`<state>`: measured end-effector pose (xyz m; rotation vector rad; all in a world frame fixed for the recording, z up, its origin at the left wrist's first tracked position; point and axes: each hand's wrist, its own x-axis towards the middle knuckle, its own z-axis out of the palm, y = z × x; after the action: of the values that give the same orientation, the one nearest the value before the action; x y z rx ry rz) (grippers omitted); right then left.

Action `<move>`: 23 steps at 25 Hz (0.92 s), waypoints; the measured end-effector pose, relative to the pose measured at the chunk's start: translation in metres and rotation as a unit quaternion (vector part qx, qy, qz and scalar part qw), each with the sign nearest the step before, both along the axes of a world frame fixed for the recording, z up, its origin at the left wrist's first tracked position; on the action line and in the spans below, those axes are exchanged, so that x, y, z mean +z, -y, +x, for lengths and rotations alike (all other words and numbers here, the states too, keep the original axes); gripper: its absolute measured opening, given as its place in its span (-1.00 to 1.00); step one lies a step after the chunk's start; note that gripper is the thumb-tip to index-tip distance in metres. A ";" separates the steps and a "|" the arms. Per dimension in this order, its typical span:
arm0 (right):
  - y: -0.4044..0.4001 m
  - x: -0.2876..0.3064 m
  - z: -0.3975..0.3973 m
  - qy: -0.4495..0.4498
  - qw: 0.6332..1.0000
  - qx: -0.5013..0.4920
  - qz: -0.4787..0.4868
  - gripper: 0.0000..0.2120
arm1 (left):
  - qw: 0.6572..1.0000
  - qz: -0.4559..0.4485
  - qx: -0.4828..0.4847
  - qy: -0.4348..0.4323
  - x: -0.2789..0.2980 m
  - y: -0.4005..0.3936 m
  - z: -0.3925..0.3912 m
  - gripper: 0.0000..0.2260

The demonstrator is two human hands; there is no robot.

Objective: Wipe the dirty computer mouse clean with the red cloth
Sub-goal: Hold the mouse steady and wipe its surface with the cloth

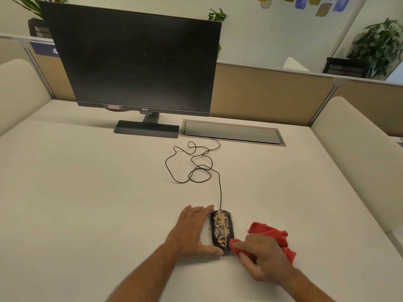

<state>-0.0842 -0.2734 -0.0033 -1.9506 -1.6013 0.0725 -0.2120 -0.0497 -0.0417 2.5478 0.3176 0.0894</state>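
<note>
A black wired computer mouse [221, 229] lies on the white desk near the front edge, its top speckled with tan crumbs. My left hand [192, 231] rests against the mouse's left side, fingers along its flank and thumb at its near end. My right hand [262, 256] pinches a bunched red cloth [274, 235] just right of the mouse. A corner of the cloth touches the mouse's near right edge. The rest of the cloth trails on the desk behind my right hand.
The mouse's black cable [196, 164] loops across the desk to a grey cable hatch [233, 132]. A dark monitor [135, 62] on its stand stands at the back left. Beige partitions [272, 94] border the desk.
</note>
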 end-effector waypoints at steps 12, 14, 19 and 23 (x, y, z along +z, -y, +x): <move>-0.027 0.001 0.021 0.018 0.994 -0.100 -0.050 -0.80 | 1.000 -0.009 -0.005 -0.002 0.002 0.000 0.000 0.14; -0.035 0.001 0.026 0.022 0.990 -0.114 -0.078 -0.78 | 1.000 -0.008 -0.004 -0.002 0.002 -0.001 0.000 0.14; -0.053 -0.002 0.039 0.014 0.982 -0.134 -0.134 -0.68 | 1.000 -0.011 -0.003 -0.003 0.000 -0.001 0.001 0.15; -0.058 -0.002 0.045 0.012 0.977 -0.139 -0.162 -0.70 | 1.000 -0.008 -0.001 -0.005 -0.001 -0.001 0.001 0.16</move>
<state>-0.0389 -0.2157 -0.0048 -2.4177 -1.3828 0.2088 -0.2110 -0.0484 -0.0432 2.5325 0.3193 0.0718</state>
